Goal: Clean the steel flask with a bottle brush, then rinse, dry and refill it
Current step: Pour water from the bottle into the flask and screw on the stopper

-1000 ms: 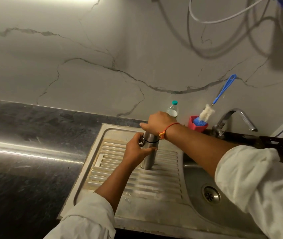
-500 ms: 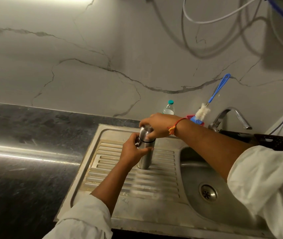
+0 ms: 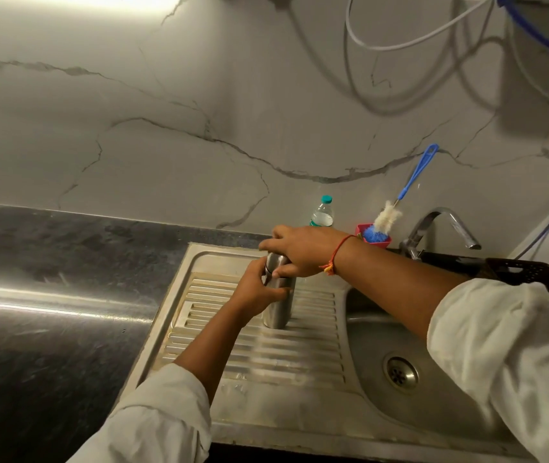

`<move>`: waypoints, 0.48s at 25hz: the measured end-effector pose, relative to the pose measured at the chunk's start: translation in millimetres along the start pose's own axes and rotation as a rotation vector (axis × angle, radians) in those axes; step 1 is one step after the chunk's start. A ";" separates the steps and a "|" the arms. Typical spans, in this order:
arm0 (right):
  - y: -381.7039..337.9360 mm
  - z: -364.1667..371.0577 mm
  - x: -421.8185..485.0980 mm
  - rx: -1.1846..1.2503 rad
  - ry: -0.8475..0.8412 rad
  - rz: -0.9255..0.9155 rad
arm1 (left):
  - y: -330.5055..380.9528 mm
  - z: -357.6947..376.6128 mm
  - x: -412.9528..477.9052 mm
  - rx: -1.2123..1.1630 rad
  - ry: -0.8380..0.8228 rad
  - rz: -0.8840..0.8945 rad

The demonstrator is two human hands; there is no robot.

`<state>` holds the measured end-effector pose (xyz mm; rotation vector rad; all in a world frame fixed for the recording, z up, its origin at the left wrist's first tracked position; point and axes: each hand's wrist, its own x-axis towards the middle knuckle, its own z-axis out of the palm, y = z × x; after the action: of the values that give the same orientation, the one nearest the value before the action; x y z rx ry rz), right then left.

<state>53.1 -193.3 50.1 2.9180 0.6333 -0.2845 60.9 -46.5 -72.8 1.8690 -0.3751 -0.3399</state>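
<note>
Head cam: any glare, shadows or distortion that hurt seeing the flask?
Head view: bright glare streak across the dark countertop left; blown-out light on the marble wall top; hoses cast soft shadows on it; wide-angle bends the counter edge; steel flask readable, its top hidden under the right hand.

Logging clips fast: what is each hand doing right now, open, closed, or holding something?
Left hand: closed round the body of the flask standing on the drainboard.
Right hand: closed over the flask's top, thumb against its side.
</note>
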 end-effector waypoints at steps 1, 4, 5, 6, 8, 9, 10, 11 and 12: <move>3.4 0.8 1.0 -0.016 0.004 -0.019 | 0.1 -0.1 1.0 0.003 -0.006 0.001; 1.3 6.6 6.2 -0.038 0.065 -0.005 | -7.0 0.9 -0.3 0.020 -0.006 0.037; -2.7 7.6 8.2 -0.047 0.086 0.011 | -9.4 1.8 -0.9 0.024 0.008 0.041; -5.2 8.7 10.0 -0.051 0.101 0.038 | -11.4 2.8 -0.7 0.027 0.027 0.040; -8.4 8.5 12.6 -0.061 0.117 0.111 | -12.0 4.6 -1.6 0.021 0.054 0.028; -9.8 7.4 12.8 -0.072 0.126 0.143 | -10.5 6.1 -2.3 0.021 0.060 0.030; -11.5 7.4 13.4 -0.080 0.134 0.177 | -10.0 7.6 -2.0 0.030 0.064 0.034; -13.8 8.3 13.7 -0.081 0.151 0.216 | -10.8 9.1 -1.3 0.040 0.070 0.030; -16.3 10.2 14.2 -0.061 0.170 0.264 | -12.7 9.9 -0.1 0.046 0.075 0.028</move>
<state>57.3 -174.8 35.6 2.9410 0.2646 0.0138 57.9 -51.1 -87.9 1.9138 -0.3603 -0.2430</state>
